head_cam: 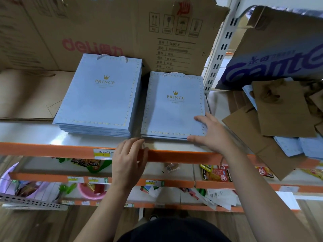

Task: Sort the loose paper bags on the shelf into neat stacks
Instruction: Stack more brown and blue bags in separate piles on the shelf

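Two stacks of pale blue paper bags with a gold crown and "PRINCE" print lie flat on the shelf point(43, 135). The small stack point(173, 105) serves as the landmark. Just to its left, almost touching it, sits the large stack point(99, 95), thicker and with bigger bags, and both have their cord handles pointing to the back. The right hand point(211, 131) rests on the small stack's near right corner, with fingers spread and straight on the top bag and the thumb laid along the front edge, gripping nothing. The left hand point(129, 161) is at the small stack's near left corner with its fingers loosely curved and apart and nothing held. Its fingertips point(139, 140) reach the corner, though I cannot tell whether they touch the paper. In front of the small stack runs the shelf's orange edge point(52, 151), bearing a price label point(103, 152). To the right of the small stack lies a loose pile point(279, 116) of brown and blue bags, overlapping at odd angles, some hanging over the orange edge. Behind the small stack stands a brown cardboard sheet point(104, 23) with red "deli" lettering, and to its right rear a white slotted post point(222, 49). Above the loose pile, right of the small stack, leans a purple printed carton point(279, 49).
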A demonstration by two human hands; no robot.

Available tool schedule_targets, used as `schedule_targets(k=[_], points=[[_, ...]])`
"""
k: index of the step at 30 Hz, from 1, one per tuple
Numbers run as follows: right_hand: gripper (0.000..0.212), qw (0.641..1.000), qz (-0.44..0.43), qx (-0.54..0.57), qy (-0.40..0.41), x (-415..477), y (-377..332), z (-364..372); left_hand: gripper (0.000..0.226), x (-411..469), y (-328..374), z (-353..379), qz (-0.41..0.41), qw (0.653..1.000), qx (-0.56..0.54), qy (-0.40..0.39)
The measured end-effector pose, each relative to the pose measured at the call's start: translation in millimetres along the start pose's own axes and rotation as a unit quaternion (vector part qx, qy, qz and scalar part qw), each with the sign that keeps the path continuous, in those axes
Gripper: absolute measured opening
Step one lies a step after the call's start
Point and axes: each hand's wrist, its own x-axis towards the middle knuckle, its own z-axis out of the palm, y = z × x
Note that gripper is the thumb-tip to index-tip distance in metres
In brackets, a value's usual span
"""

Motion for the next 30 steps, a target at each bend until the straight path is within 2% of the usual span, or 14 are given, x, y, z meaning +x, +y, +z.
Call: schedule_targets(k=[3, 9, 15, 19, 24, 30], points=[[0.057, 0.999, -0.017, 0.009, 0.037, -7, 2, -7, 0.032, 11, 8, 3, 0.040, 0.999, -0.025, 0.015], [0.024, 0.979, -0.040, 0.038, 0.198, -38, 18, -44, 0.027, 60, 55, 27, 0.106, 0.992, -0.063, -0.021], [0.017, 0.955, -0.004, 0.045, 0.294, -81, 75, -94, 0.034, 80, 135, 60, 0.153, 0.982, -0.073, -0.089], [0.015, 0.947, 0.030, 0.063, 0.314, -108, 129, -123, 0.038, 83, 196, 84, 0.168, 0.976, -0.061, -0.122], [0.015, 0.944, 0.031, 0.054, 0.323, -140, 199, -172, 0.031, 78, 274, 114, 0.173, 0.978, -0.056, -0.105], [0.016, 0.942, 0.051, 0.034, 0.329, -164, 271, -227, 0.035, 75, 351, 145, 0.128, 0.987, -0.051, -0.083]])
